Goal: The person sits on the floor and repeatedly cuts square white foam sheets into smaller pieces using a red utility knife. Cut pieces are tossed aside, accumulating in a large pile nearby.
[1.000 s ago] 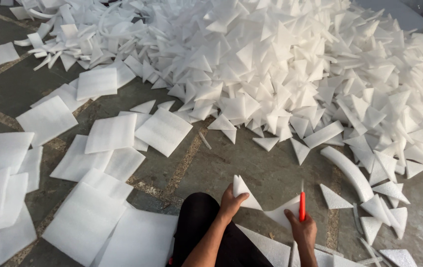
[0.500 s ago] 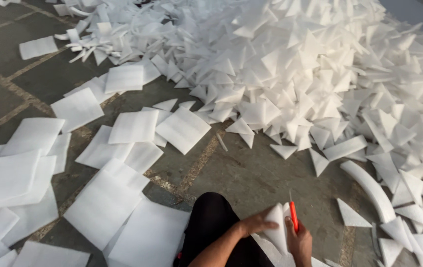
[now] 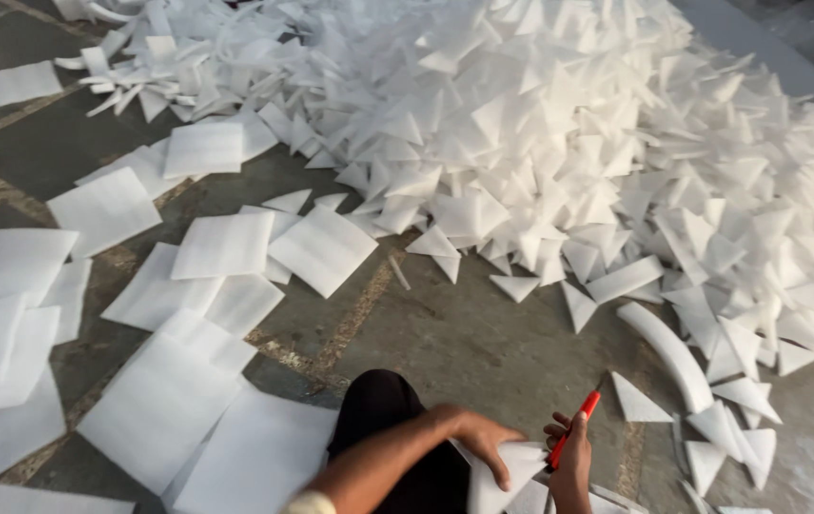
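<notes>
My left hand (image 3: 483, 438) rests palm down on a white foam piece (image 3: 511, 474) at the bottom of the head view, pressing or gripping its top edge. Beside it my right hand (image 3: 573, 457) grips a slim red knife (image 3: 574, 426), whose tip points up and to the right. The foam piece lies between the two hands, partly hidden under them. My knee in black cloth (image 3: 383, 409) is just left of the hands.
A large heap of white foam triangles (image 3: 597, 133) fills the upper right. Square white foam sheets (image 3: 226, 243) lie scattered on the grey stone floor (image 3: 469, 333) to the left. A curved foam strip (image 3: 668, 352) lies right of the hands.
The view has drifted so the heap sits higher right. My hands came together low in the frame; the left hand now lies over the foam piece and the red knife tilts right.
</notes>
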